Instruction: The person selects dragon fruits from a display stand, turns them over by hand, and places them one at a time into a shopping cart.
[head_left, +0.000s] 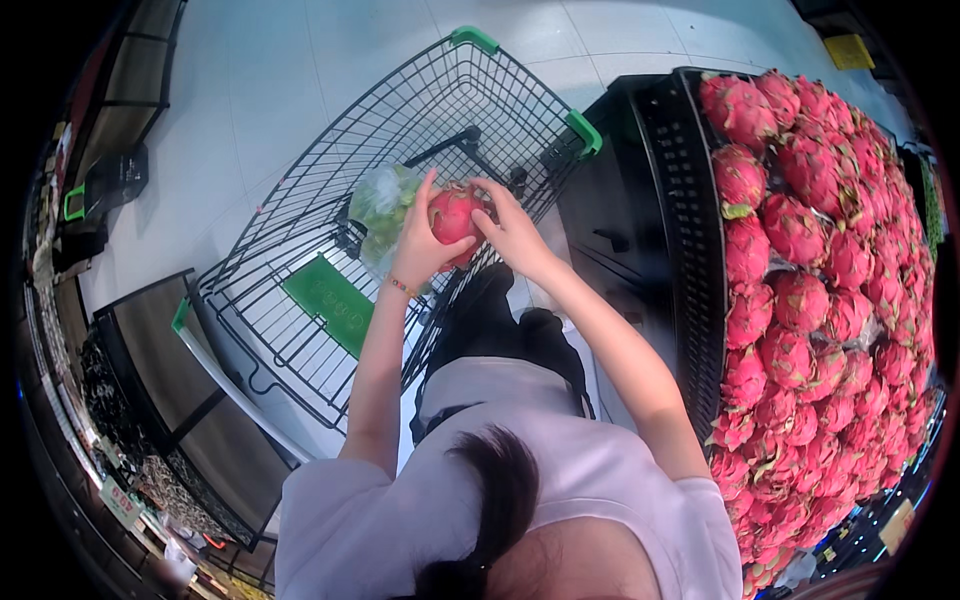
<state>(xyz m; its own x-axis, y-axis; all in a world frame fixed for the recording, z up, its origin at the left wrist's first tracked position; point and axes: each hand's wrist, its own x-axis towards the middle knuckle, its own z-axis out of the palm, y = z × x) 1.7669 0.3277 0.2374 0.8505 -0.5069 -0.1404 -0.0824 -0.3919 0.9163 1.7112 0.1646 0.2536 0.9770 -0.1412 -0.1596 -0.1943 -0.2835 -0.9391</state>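
Observation:
A red dragon fruit (454, 214) is held between my two hands over the shopping cart. My left hand (415, 241), with a beaded bracelet (402, 286) at its wrist, cups the fruit's left side. On the other side, the fingers and thumb of my right hand (516, 236) rest against it. More red shows just beneath my left thumb; whether it is a second fruit I cannot tell. A clear plastic bag of green produce (381, 214) lies in the cart, partly hidden behind my left hand.
The black wire shopping cart (300, 191) has green corner caps and a green panel (330, 304). At my right, dragon fruits (802, 300) are heaped behind a black crate wall (686, 247). Wooden display stands (172, 360) and a black basket (116, 184) are at the left.

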